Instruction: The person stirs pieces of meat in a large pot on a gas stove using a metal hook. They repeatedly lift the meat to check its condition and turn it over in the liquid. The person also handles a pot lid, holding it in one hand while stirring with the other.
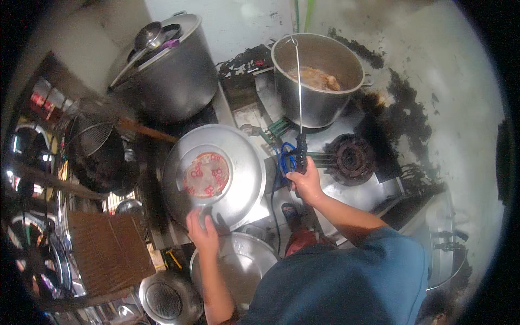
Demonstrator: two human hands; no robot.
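My right hand (pixel 308 181) grips the black handle of a long thin metal hook (pixel 300 93). Its bent tip reaches the far rim of a tall aluminium pot (pixel 315 106). Brown pieces of food, perhaps meat, lie in liquid (pixel 319 78) inside that pot. My left hand (pixel 202 229) has its fingers apart over the near edge of a large upturned aluminium basin or lid (pixel 248 178). Red marks show on the raised middle of it. Whether the fingertips touch the metal, I cannot tell.
A cast-iron burner (pixel 351 158) sits on the metal counter at right. A big stockpot (pixel 174 81) carries a ladle (pixel 148 36) on top. Below lies another metal basin (pixel 239 260). Left are a wire strainer (pixel 95 134) and a woven panel (pixel 109 252). A blue hose (pixel 287 156) hangs behind the handle.
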